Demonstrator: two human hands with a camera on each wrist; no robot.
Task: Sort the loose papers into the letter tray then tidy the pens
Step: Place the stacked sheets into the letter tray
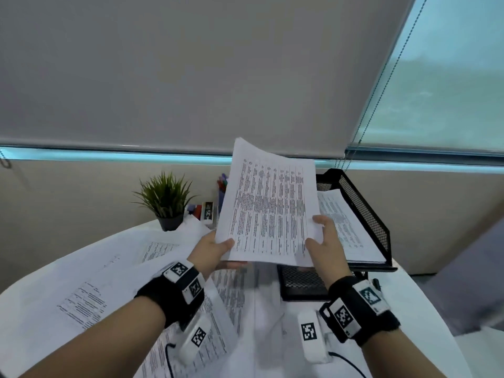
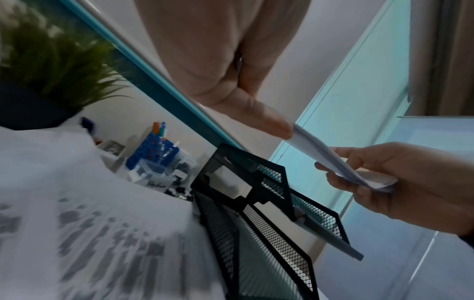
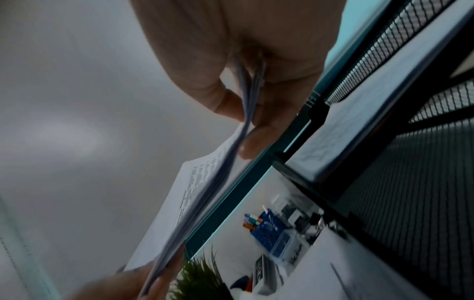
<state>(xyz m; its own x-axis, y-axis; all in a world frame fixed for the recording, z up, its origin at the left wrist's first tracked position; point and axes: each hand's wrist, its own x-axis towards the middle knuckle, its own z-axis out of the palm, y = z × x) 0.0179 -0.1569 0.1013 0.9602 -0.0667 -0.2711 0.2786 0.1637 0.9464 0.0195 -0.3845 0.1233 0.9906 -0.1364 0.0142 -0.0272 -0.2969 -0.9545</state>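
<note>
Window blinds filled the background over a white round bench [image 1: 41, 309] littered with loose sheets. From the head view, left hand [image 1: 211, 249] and right hand [image 1: 328, 246] each had a grip pinching the paper stack [image 1: 270, 208], held up just left of the black mesh letter tray [image 1: 365, 211]. I'd square the edges first, then slide it in flat. Left wrist view: blue pen holder [image 2: 153, 154] far back. Right wrist view: printed text too blurred to read.
</note>
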